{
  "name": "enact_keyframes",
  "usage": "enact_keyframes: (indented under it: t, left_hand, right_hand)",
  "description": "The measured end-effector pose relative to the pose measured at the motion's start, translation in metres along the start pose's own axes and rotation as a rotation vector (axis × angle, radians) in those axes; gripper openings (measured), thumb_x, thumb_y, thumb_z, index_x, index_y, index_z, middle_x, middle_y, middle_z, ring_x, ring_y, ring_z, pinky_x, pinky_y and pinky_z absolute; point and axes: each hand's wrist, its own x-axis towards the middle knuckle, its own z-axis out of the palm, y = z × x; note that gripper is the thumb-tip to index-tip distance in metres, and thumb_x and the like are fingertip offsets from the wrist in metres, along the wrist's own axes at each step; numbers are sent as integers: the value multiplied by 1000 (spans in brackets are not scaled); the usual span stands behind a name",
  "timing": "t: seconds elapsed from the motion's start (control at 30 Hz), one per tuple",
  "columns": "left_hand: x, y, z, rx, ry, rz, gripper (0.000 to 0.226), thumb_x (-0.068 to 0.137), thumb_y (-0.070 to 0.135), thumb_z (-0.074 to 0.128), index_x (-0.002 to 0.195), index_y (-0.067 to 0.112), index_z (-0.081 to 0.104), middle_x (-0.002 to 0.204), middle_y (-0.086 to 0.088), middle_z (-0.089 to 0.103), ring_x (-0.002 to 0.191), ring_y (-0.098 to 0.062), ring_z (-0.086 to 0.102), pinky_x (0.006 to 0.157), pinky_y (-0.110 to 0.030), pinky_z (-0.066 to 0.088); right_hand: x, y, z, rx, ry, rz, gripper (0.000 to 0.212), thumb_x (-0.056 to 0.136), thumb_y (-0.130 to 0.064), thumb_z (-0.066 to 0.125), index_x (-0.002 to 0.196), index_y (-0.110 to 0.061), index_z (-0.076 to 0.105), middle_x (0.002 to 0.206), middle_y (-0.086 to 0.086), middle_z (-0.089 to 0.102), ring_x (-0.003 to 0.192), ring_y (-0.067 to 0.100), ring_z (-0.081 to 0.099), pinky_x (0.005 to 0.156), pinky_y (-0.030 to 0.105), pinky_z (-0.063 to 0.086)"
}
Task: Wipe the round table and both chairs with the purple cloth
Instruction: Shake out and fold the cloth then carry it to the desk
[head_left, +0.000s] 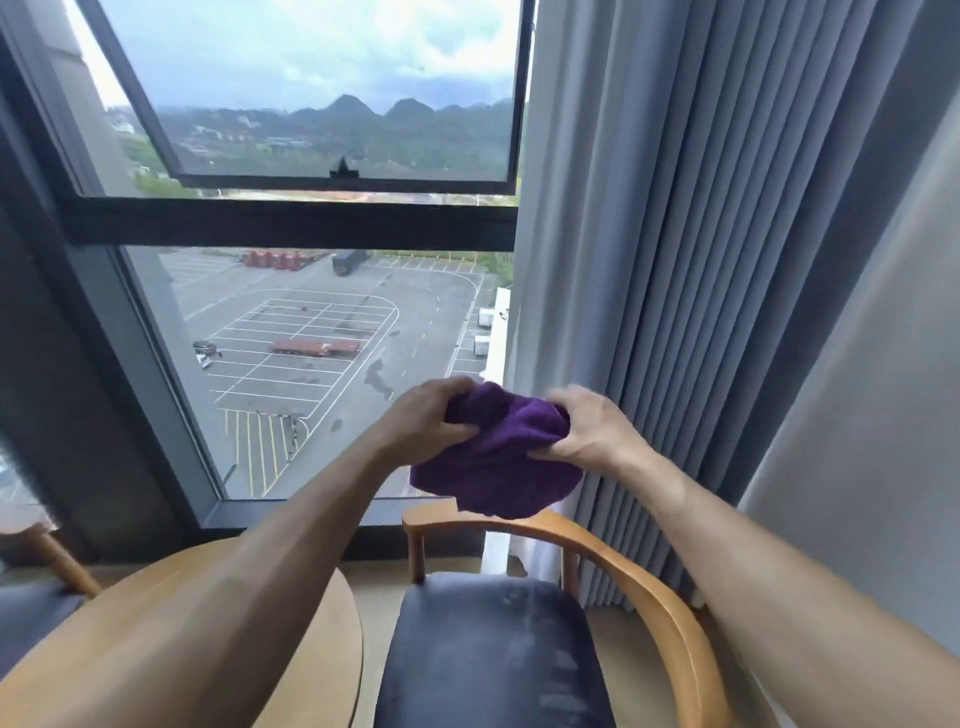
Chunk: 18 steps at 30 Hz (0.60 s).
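Head view, one entry per item.

Purple cloth (498, 457): bunched in mid-air between both hands, above the near chair and in front of the window; touching neither chair nor table. Probably being gathered or refolded into a pad before wiping.

Left hand (426, 421): fingers curled into the cloth's left edge, gripping it.

Right hand (587, 431): fingers curled round the cloth's right edge, gripping it.

Near chair (498, 654): dark padded seat with pale smears, curved wooden arm; its front is cut off at the bottom edge.

Round table (332, 649): wooden, just left of the chair; mostly hidden under the left forearm.

Second chair (57, 561): only a wooden arm and a grey corner show at far left, blurred.

Window (311, 218), curtain (701, 260): behind; a car park lies below.

Whether any surface is already wiped cannot be told.
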Motion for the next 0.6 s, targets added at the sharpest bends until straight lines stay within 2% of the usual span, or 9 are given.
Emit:
enact_keyframes:
  t: [0.07, 0.13, 0.23, 0.33, 0.43, 0.53, 0.6]
  left_hand:
    - [15, 12, -21, 102, 45, 9, 13, 84, 23, 72, 93, 16, 66, 84, -2, 65, 78, -23, 61, 70, -35, 48]
    - [24, 25, -39, 183, 158, 30, 19, 82, 26, 75, 82, 18, 58, 79, -2, 61, 76, -25, 57, 68, -35, 44]
    - [32, 40, -61, 232, 353, 94, 30, 77, 27, 79, 76, 18, 50, 74, -2, 56, 72, -22, 50, 66, -34, 39]
    - [42, 45, -78, 183, 464, 122, 39, 72, 27, 82, 71, 15, 45, 66, 6, 45, 65, -14, 39, 59, -23, 31]
    - [51, 45, -91, 154, 474, 138, 42, 73, 27, 83, 71, 12, 44, 64, 9, 41, 61, -10, 36, 57, -18, 30]
    - [53, 44, -98, 177, 426, 123, 44, 77, 26, 83, 68, 18, 40, 64, 8, 42, 61, -9, 39, 56, -17, 31]
    - [53, 43, -104, 210, 398, 105, 47, 79, 30, 81, 66, 23, 37, 65, 9, 43, 61, -4, 40, 56, -17, 31]
  right_hand:
    - [18, 0, -27, -100, 15, -91, 40, 66, -52, 82, 81, -22, 60, 93, 1, 53, 86, 21, 57, 78, 38, 51]
    - [31, -1, -50, -127, 14, -203, 48, 65, -56, 83, 80, -17, 60, 93, 4, 51, 83, 22, 56, 76, 38, 51]
    - [48, -4, -76, -67, 2, -286, 55, 70, -62, 77, 84, -11, 61, 87, 8, 61, 81, 26, 59, 73, 41, 49]
    - [65, -5, -90, -38, -16, -327, 53, 79, -66, 64, 90, -14, 65, 86, 5, 65, 81, 23, 61, 75, 40, 51]
    - [73, -11, -108, -70, -8, -337, 52, 82, -65, 61, 86, -13, 61, 76, 2, 61, 73, 19, 56, 69, 37, 47]
    - [78, -21, -124, -125, -47, -335, 40, 85, -55, 64, 89, -15, 65, 87, 7, 67, 85, 24, 62, 79, 42, 51]
    - [79, -28, -130, -168, -24, -355, 37, 83, -49, 70, 89, -12, 65, 86, 8, 67, 85, 26, 61, 79, 42, 50]
